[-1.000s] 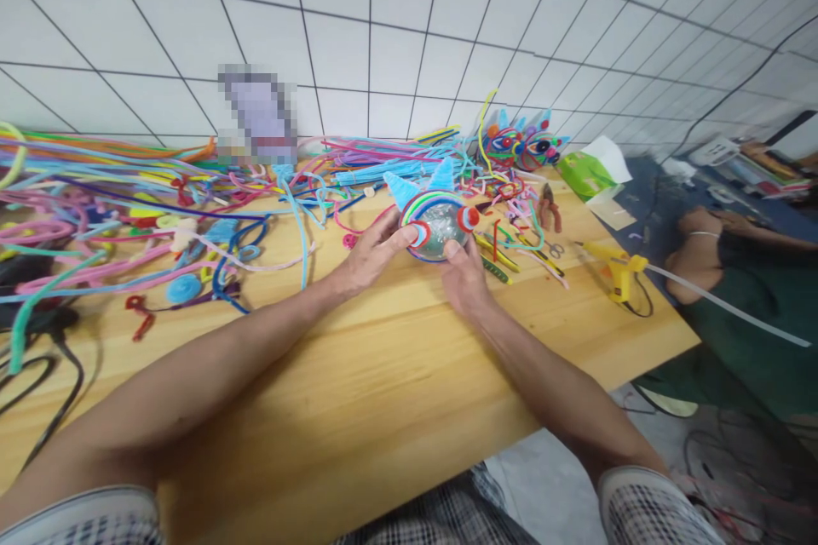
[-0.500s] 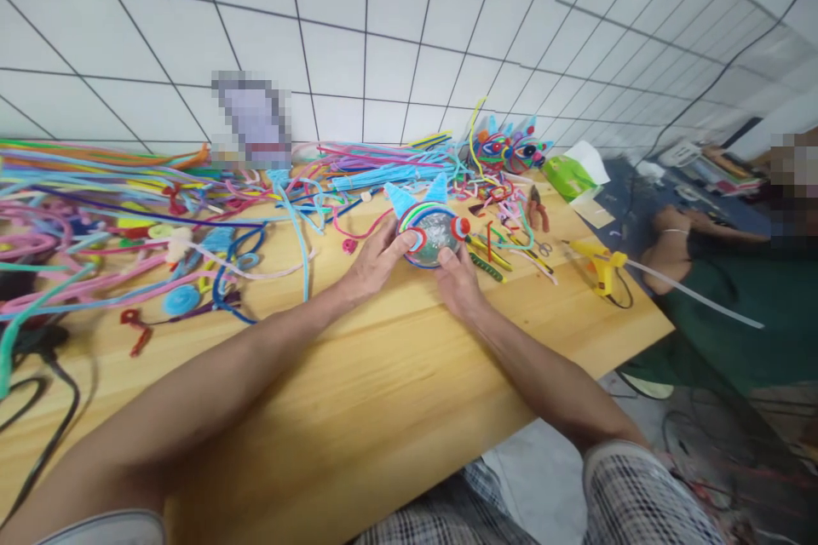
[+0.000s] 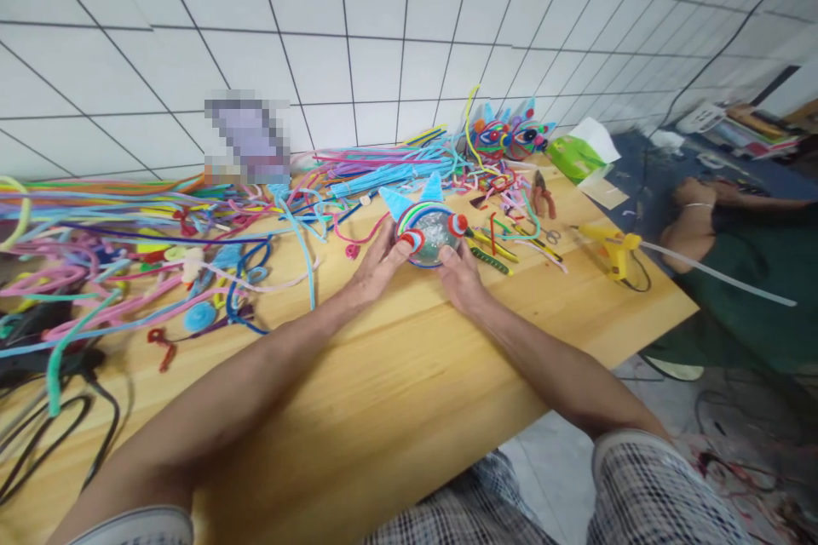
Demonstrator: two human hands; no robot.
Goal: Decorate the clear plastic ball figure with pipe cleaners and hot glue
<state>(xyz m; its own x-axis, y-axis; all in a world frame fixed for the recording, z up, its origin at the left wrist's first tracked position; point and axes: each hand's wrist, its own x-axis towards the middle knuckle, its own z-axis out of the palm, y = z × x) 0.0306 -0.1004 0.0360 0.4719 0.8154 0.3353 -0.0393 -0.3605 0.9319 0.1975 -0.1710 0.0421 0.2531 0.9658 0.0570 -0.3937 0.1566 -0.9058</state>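
Note:
Between my two hands, above the wooden table (image 3: 383,383), is a round clear ball (image 3: 435,243) wrapped along its top in coloured pipe cleaners. Two blue pointed ears stand on top, and a red-and-white knob sits at each side. My left hand (image 3: 382,260) grips its left side, thumb by the left knob. The right side is held by my right hand (image 3: 461,274), with the thumb on the ball's lower front. Most of my fingers are hidden behind it. A yellow box cutter (image 3: 492,247) and a green strip-like tool (image 3: 491,262) lie just right of the ball.
Loose pipe cleaners (image 3: 89,260) crowd the left, with bundles (image 3: 389,170) along the tiled wall. Similar decorated pieces (image 3: 511,134) stand at the back. Red-handled pliers (image 3: 543,194) and a yellow glue gun (image 3: 617,255) lie right. Beyond the table's right end sits another person (image 3: 722,272).
The whole view has shifted slightly, moving most of the table's contents right and down in the picture. Both hands keep their hold on the ball, my left thumb now nearer the left knob.

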